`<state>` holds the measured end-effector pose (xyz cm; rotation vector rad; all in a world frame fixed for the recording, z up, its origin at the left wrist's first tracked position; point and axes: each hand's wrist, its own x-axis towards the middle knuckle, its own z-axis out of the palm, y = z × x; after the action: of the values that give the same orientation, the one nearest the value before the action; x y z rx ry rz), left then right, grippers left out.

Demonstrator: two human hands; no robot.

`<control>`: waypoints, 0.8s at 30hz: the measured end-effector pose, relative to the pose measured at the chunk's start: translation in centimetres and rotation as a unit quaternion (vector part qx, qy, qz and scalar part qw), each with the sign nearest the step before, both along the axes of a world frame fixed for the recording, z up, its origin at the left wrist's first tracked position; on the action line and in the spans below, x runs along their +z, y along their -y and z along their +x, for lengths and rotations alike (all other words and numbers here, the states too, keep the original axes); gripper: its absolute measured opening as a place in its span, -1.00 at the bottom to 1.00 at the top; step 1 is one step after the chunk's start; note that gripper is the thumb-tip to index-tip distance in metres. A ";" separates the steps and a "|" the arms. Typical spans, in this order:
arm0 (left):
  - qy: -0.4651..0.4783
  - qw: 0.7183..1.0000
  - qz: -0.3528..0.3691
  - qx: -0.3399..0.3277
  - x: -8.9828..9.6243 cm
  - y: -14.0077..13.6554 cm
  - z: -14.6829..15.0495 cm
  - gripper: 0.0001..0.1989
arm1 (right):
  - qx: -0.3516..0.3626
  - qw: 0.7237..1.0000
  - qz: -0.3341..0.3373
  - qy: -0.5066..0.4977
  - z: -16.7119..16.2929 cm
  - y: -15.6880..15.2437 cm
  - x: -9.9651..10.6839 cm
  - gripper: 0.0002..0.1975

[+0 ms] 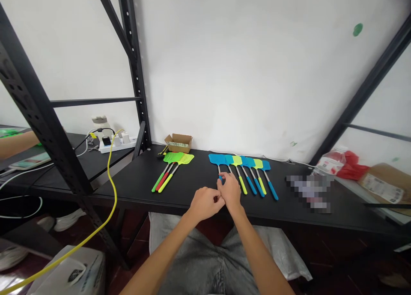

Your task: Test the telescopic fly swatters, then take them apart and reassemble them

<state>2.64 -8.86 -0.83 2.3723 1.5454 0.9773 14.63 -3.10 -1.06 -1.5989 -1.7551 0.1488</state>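
Observation:
A blue fly swatter (217, 159) lies at the left end of a fanned row on the black table. My right hand (230, 190) is closed around its blue handle, covering most of the grip. Beside it, my left hand (207, 204) is curled with thumb and fingers pinched near the handle's lower end; whatever is between them is hidden. To the right, several more blue and yellow-green swatters overlap, among them a yellow-green swatter (237, 160) and a blue swatter (266, 165). Farther left lie green-headed swatters (185, 158) with green, red and yellow handles.
An open cardboard box (179, 143) stands against the wall behind the left group. A yellow cable (112, 179) hangs across the left rack post. On the right are a blurred-out item (311, 192), a plastic bottle (330, 161) and a brown package (383, 183). Another person's arm (19, 145) shows far left.

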 end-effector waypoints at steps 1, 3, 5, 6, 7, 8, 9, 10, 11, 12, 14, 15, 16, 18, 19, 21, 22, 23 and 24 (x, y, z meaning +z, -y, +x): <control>0.003 1.000 0.001 -0.006 0.0 0.0 0.0 -0.71 | 0.013 1.000 0.017 -0.010 0.1 0.1 0.0 -0.75; 0.001 1.000 0.001 -0.022 -0.1 -0.1 -0.2 -0.70 | 0.038 0.998 0.044 -0.026 0.3 0.6 -0.1 -0.75; -0.016 0.999 0.004 -0.029 -0.1 -0.3 -0.6 -0.70 | 0.058 0.996 0.057 -0.035 0.7 1.2 -0.2 -0.74; -0.030 0.999 0.008 -0.021 0.0 -0.4 -0.9 -0.69 | 0.067 0.995 0.060 -0.037 0.9 1.6 -0.2 -0.74; -0.044 0.999 0.016 -0.005 0.1 -0.6 -1.3 -0.69 | 0.075 0.995 0.062 -0.037 1.0 2.0 -0.3 -0.73; -0.059 0.998 0.027 0.018 0.2 -0.7 -1.8 -0.69 | 0.083 0.994 0.064 -0.037 1.2 2.3 -0.3 -0.73; -0.072 0.996 0.040 0.044 0.4 -1.0 -2.4 -0.70 | 0.091 0.993 0.064 -0.037 1.3 2.5 -0.4 -0.73; -0.083 0.992 0.054 0.072 0.6 -1.2 -3.0 -0.72 | 0.096 0.993 0.062 -0.037 1.4 2.7 -0.4 -0.72; -0.095 0.988 0.069 0.102 0.7 -1.4 -3.8 -0.74 | 0.100 0.993 0.059 -0.037 1.5 2.9 -0.3 -0.72; -0.105 0.982 0.082 0.136 0.8 -1.7 -4.6 -0.77 | 0.101 0.993 0.056 -0.039 1.6 2.9 -0.3 -0.72; -0.121 0.963 0.099 0.217 0.8 -2.1 -6.3 -0.81 | 0.097 0.993 0.048 -0.046 1.6 2.9 -0.2 -0.72; -0.129 0.953 0.102 0.255 0.7 -2.3 -7.1 -0.79 | 0.096 0.993 0.046 -0.049 1.6 2.9 -0.1 -0.72; -0.137 0.944 0.100 0.284 0.5 -2.4 -7.8 -0.75 | 0.095 0.993 0.046 -0.052 1.6 2.8 0.0 -0.72; -0.154 0.932 0.088 0.317 0.1 -2.7 -8.8 -0.69 | 0.096 0.993 0.047 -0.057 1.6 2.8 0.0 -0.72; -0.162 0.929 0.082 0.323 -0.1 -2.7 -9.1 -0.68 | 0.097 0.992 0.047 -0.060 1.6 2.7 0.0 -0.72; -0.171 0.927 0.069 0.328 -0.3 -2.8 -9.2 -0.69 | 0.102 0.991 0.046 -0.069 1.7 2.6 -0.1 -0.72; -0.173 0.926 0.064 0.329 -0.3 -2.8 -9.1 -0.70 | 0.105 0.991 0.046 -0.075 1.7 2.6 -0.1 -0.73; -0.174 0.926 0.060 0.328 -0.3 -2.8 -9.0 -0.71 | 0.107 0.990 0.045 -0.081 1.8 2.5 -0.2 -0.73; -0.175 0.927 0.057 0.328 -0.2 -2.8 -8.8 -0.72 | 0.109 0.989 0.043 -0.087 1.9 2.5 -0.3 -0.73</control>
<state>-6.16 -6.02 -1.05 2.2141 2.5878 0.7693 16.48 -5.56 -1.33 -1.2893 -1.7714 0.3031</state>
